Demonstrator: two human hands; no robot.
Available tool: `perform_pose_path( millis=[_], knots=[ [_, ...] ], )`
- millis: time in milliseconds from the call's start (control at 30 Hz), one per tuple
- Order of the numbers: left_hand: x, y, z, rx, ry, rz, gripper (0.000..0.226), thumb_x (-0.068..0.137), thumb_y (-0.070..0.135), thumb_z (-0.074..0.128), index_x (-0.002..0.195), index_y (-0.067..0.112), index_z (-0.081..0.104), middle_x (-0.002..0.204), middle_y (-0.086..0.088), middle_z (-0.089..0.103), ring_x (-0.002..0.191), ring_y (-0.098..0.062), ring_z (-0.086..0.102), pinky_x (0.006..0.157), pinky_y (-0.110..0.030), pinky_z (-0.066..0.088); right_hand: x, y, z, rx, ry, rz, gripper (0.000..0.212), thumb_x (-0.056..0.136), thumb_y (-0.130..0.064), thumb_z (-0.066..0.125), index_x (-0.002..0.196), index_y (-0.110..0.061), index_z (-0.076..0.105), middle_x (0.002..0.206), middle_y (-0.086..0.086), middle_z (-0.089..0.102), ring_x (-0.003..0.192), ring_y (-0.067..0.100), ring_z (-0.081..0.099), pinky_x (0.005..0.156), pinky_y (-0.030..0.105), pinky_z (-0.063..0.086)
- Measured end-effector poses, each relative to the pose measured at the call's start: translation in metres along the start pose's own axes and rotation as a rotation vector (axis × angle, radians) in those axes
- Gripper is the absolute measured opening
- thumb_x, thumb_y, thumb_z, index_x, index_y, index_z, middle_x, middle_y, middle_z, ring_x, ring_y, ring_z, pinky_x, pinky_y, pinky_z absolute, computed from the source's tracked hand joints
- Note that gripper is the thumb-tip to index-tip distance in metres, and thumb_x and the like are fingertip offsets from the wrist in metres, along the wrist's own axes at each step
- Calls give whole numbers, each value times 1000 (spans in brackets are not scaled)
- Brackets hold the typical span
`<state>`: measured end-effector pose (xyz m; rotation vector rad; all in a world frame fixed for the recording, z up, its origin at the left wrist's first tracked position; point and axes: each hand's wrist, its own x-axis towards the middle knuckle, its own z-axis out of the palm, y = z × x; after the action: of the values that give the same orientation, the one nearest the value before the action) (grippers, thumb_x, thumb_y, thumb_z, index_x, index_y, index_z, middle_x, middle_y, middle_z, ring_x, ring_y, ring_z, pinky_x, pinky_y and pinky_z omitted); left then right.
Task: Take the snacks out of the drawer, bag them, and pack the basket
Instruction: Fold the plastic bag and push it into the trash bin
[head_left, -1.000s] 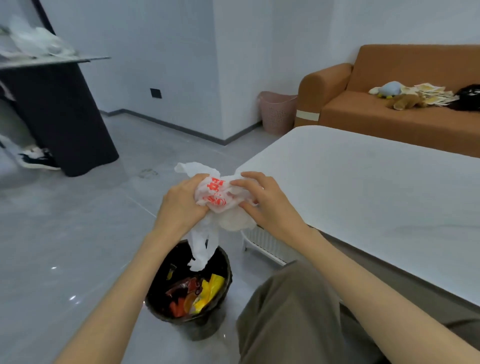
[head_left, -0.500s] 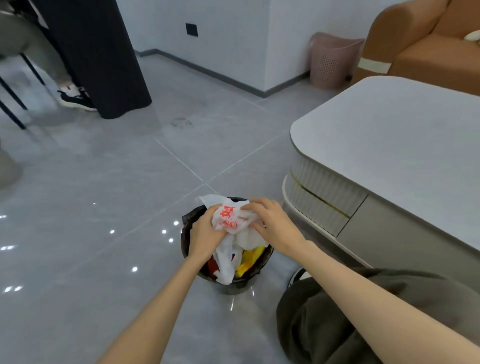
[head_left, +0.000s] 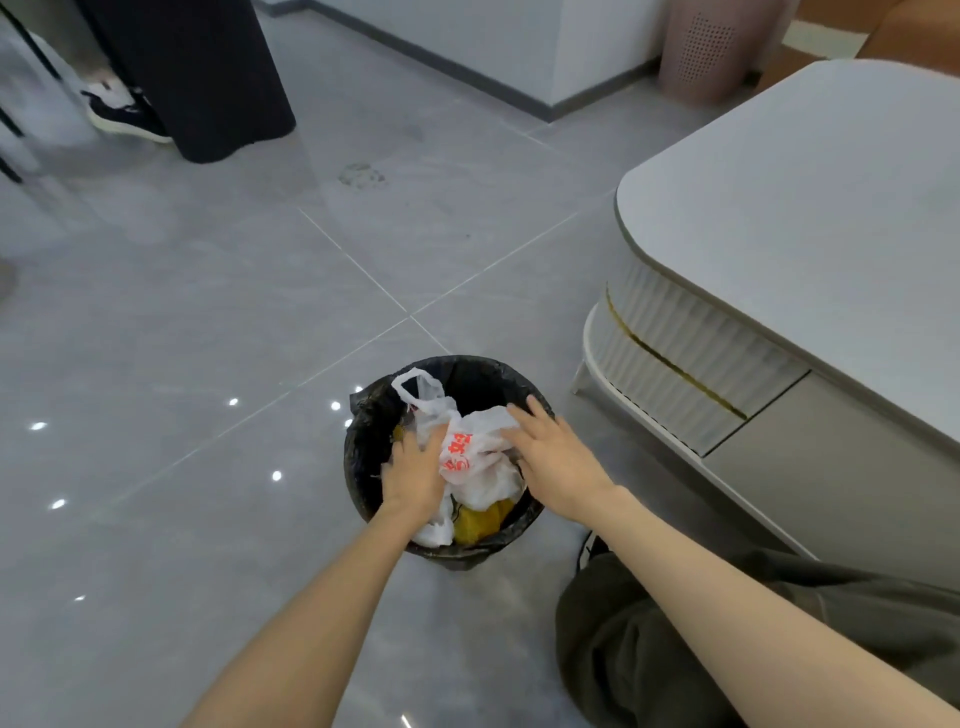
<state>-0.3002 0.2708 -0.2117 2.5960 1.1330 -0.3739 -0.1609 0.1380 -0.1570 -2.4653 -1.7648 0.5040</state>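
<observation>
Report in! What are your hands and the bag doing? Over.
Right hand flat on white bag, left hand on it, grip unclear. Bag inside black basket, over yellow packet. Nothing blocking.

Floor: glossy grey tiles with thin pale grout lines, small ceiling-light reflections on the left. White walls with dark skirting, forming an outside corner at the top. Pink perforated bin stands against that corner, with the edge of an orange sofa beside it. Right: low pale-grey counter, rounded corner, ribbed white side with a gold strip. Top left: black drape, dark sneaker beside it.
</observation>
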Motion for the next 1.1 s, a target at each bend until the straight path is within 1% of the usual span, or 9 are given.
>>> perform_pose_path(
  millis=[133, 233, 300, 400, 467, 533, 800, 933, 1100],
  knots=[
    [1, 7, -2, 72, 81, 54, 91, 87, 34, 60, 153, 21, -1, 156, -17, -11, 144, -38, -1, 117, -51, 15, -14, 4, 1, 93, 27, 136, 67, 98, -10, 47, 154, -14, 10, 161, 8, -11, 149, 26, -3, 119, 39, 18],
    [-4, 14, -15, -187, 16, 185, 101, 84, 15, 58, 151, 21, -18, 154, -9, -33, 141, -27, -32, 115, -54, -13, -23, 5, -2, 117, -59, 180, 69, 102, -19, 41, 153, -5, -4, 160, 9, -15, 142, 25, 29, 98, 24, 39],
    [-6, 20, -21, -430, -38, 198, 98, 85, 12, 54, 150, 28, -18, 152, -4, -37, 137, -20, -38, 112, -53, -22, -25, 5, -2, 123, -78, 201, 70, 103, -21, 39, 151, -1, -8, 160, 10, -14, 128, 24, 47, 87, 22, 43],
    [-2, 25, -19, -349, 167, 179, 95, 90, 43, 55, 147, 37, -21, 147, -5, -45, 133, -27, -44, 105, -49, -28, -22, 4, 1, 172, -67, 229, 72, 102, -22, 43, 152, -3, -5, 161, 8, -13, 120, 25, 55, 84, 25, 45],
    [9, 23, -14, -241, 178, 128, 109, 80, 66, 58, 145, 37, -25, 145, -7, -48, 132, -33, -44, 102, -48, -28, -22, 4, 1, 167, -69, 238, 72, 101, -21, 44, 152, -3, -4, 161, 8, -12, 124, 25, 52, 88, 26, 46],
    [20, 22, -6, -194, 91, 82, 122, 71, 74, 61, 146, 34, -26, 146, -8, -46, 134, -35, -41, 109, -53, -20, -21, 4, 0, 166, -64, 236, 72, 101, -22, 45, 152, -4, -3, 161, 8, -10, 129, 24, 48, 90, 26, 45],
    [39, 19, 47, -30, -181, -19, 106, 76, 79, 48, 144, 43, -25, 155, -17, -28, 139, -42, -30, 115, -57, -11, -17, 13, 6, 248, -37, 233, 72, 100, -20, 47, 154, -8, 1, 162, 4, -7, 134, 27, 42, 97, 30, 42],
    [43, 24, 58, 5, -244, -68, 101, 79, 79, 41, 144, 41, -27, 154, -19, -28, 139, -43, -30, 114, -55, -13, -14, 16, 8, 265, -26, 219, 72, 100, -19, 49, 154, -7, 3, 162, 6, -5, 133, 29, 42, 100, 32, 42],
    [38, 28, 43, -22, -286, -71, 103, 80, 75, 48, 144, 43, -26, 153, -17, -32, 138, -44, -30, 111, -59, -12, -17, 19, 7, 304, -18, 205, 72, 98, -21, 52, 154, -10, 7, 162, 3, -1, 135, 28, 40, 102, 33, 42]
  ],
)
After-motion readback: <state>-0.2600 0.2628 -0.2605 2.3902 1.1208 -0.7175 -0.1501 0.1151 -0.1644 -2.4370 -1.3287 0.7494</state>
